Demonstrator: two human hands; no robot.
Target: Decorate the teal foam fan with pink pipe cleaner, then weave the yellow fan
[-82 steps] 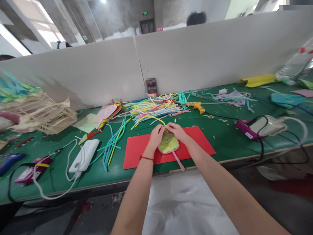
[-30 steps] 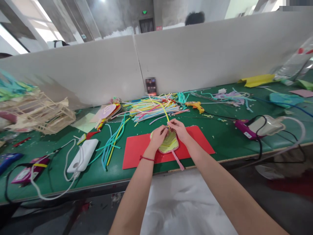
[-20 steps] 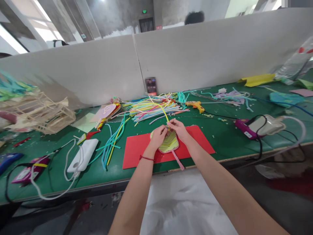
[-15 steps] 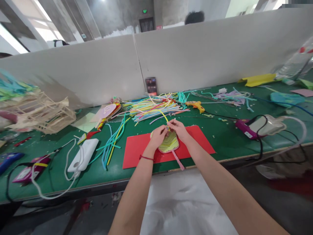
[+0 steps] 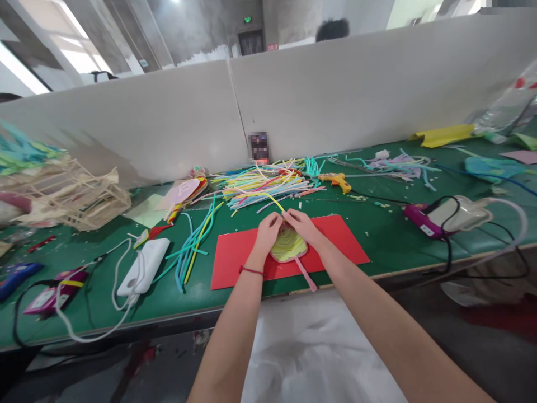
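Both my hands meet at the top edge of a small fan-shaped piece, yellow-green with a pink rim and a pink handle. My right hand pinches a yellow pipe cleaner, whose free length arcs away to the back left. Close against it, my left hand has its fingers closed at the same spot, seemingly on the pipe cleaner too; the fingertips partly hide what is there. Under the fan lies a red board, and the handle reaches past its front edge.
A heap of coloured pipe cleaners lies behind my hands, beside an orange glue gun. More pipe cleaners and a white power bank are at left. Purple boxes with cables flank the workspace. A grey partition stands behind.
My hands have shifted slightly left and away from me along the fan's top edge. The yellow pipe cleaner now curves lower to the left. The fan stays on the board.
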